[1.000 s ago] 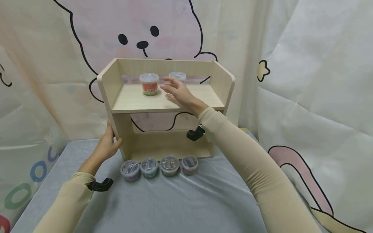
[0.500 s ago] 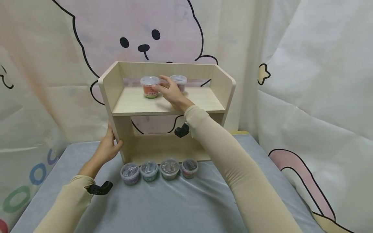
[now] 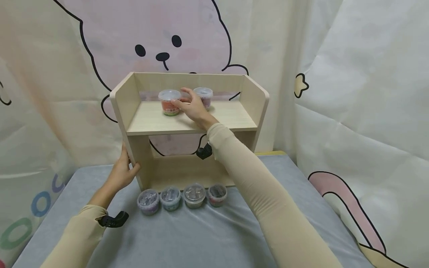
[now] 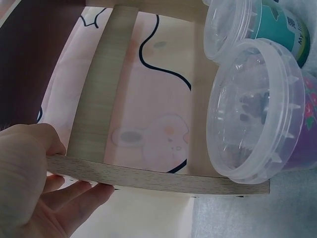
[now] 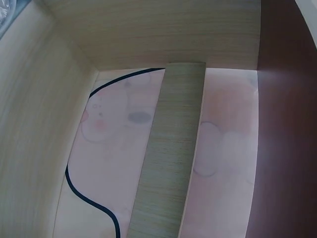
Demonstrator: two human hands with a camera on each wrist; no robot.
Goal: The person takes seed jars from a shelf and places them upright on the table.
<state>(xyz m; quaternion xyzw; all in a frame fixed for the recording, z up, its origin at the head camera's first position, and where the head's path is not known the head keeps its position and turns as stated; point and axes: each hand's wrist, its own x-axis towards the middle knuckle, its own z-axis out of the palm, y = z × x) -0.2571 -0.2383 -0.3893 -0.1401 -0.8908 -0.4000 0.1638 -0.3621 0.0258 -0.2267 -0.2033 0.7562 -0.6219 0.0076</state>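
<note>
In the head view, my right hand (image 3: 194,110) is at the right side of an orange-labelled clear plastic tub (image 3: 170,108) on the upper shelf. The thumb lies across the tub's front and the fingers are bent by its far right side, partly hidden. A second lidded tub (image 3: 205,97) with purplish contents stands just behind that hand. My left hand (image 3: 121,172) grips the left side panel of the wooden shelf unit (image 3: 142,130). In the left wrist view, the thumb and fingers of the left hand (image 4: 34,183) hold the panel's edge from both sides.
A row of several lidded tubs (image 3: 194,196) stands on the grey cloth-covered table (image 3: 187,238), before the lower shelf. A purple tub (image 4: 257,114) and a teal tub (image 4: 280,29) show near the left wrist. Printed curtains (image 3: 352,93) hang behind and to the right.
My right hand has moved left from in front of the purplish tub to the orange-labelled tub. My left hand stays on the side panel. The tubs keep their places.
</note>
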